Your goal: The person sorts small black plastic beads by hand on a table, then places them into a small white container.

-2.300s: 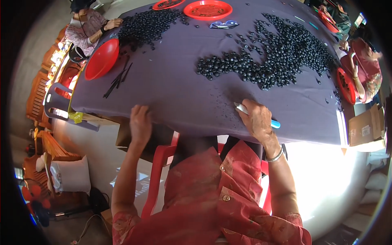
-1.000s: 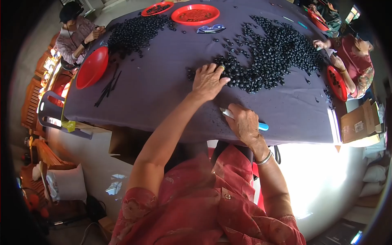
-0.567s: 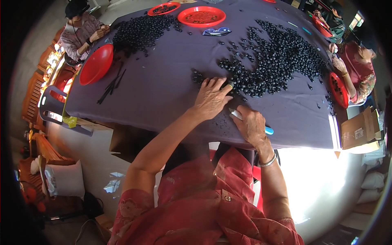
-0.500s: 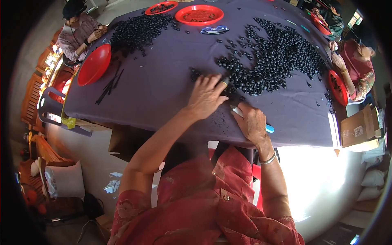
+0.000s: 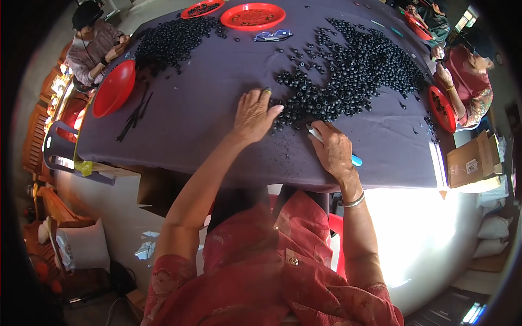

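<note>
L hand (image 5: 254,116): fingers slightly spread, laid nearly flat on the purple-grey cloth-covered table (image 5: 201,111), thumb out to the edge of a big heap of small, round, glossy black fruits or nuts (image 5: 340,89); yellowish band near one fingertip. Not pinching anything visible. R hand (image 5: 333,148): curled tight round a slim tool w/ pale front end and light-blue handle (image 5: 356,161), prob. a knife; tip points up-left, just beside the heap's near edge. Can't tell if tip touches a piece.

Rest, L to R: red oval plastic basin (image 5: 115,89), tilted; thin dark sticks (image 5: 133,118) near it; 2nd black heap (image 5: 168,43) behind; round red tray (image 5: 253,27) w/ bits in it, far side; blue-tinted glasses (image 5: 273,36) in front of that; main heap, centre-right; another red tray (image 5: 447,126) by a co-worker at the R edge.

Handling (judgement): pieces look light, firm, smooth, so apt to roll/slip; hardness not certain. Best held singly, thumb + fingertips across the widest part; for several, cup w/ side of hand. Tool: light, stiff; hold by blue handle, fingers clear of the tip.
</note>
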Available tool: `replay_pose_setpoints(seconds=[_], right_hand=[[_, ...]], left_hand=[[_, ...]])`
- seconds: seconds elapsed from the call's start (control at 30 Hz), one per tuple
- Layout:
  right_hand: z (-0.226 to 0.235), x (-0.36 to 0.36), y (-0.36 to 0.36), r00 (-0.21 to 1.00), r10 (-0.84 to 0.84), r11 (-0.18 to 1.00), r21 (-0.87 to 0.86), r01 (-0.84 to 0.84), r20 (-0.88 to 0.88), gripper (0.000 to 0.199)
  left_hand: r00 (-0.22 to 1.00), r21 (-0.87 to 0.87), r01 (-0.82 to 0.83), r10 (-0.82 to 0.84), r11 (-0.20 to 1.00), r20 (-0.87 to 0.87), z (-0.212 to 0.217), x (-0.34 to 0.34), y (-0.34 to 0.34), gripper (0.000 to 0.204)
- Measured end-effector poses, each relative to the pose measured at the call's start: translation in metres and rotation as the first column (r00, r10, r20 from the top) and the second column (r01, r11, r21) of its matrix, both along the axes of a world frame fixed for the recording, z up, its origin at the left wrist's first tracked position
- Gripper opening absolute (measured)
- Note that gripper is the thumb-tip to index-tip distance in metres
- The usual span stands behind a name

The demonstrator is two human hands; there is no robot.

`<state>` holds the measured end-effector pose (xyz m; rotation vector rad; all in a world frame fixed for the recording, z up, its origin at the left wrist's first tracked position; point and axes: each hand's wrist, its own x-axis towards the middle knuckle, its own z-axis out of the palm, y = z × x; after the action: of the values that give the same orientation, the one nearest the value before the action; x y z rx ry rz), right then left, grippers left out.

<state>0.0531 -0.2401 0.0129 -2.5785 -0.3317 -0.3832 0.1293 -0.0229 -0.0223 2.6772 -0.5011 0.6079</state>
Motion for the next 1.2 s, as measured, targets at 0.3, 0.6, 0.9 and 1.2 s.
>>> replay_pose_setpoints(seconds=[0.3,0.6,0.9,1.2], right_hand=[[-0.002,0.003,0.0,0.999,-0.026,1.0,-0.009,0.026,0.027,0.018],[-0.016,0.012,0.02,0.986,0.043,0.989,-0.145,-0.02,0.159,0.015],[-0.017,0.017,0.024,0.997,0.012,0.992,-0.123,-0.002,0.079,0.01],[0.029,-0.019,0.037,0.963,0.219,0.939,0.234,-0.251,0.156,0.018]], left_hand=[[0.985,-0.233,0.149,-0.164,0.961,-0.047,0.015,0.0,-0.028,0.046],[0.988,-0.511,0.145,-0.147,0.847,0.037,0.042,-0.031,-0.004,0.027],[0.959,-0.77,0.059,-0.249,0.635,-0.132,0.012,-0.092,0.009,0.021],[0.809,-0.933,-0.181,-0.492,0.312,-0.322,0.04,-0.107,-0.009,0.016]])
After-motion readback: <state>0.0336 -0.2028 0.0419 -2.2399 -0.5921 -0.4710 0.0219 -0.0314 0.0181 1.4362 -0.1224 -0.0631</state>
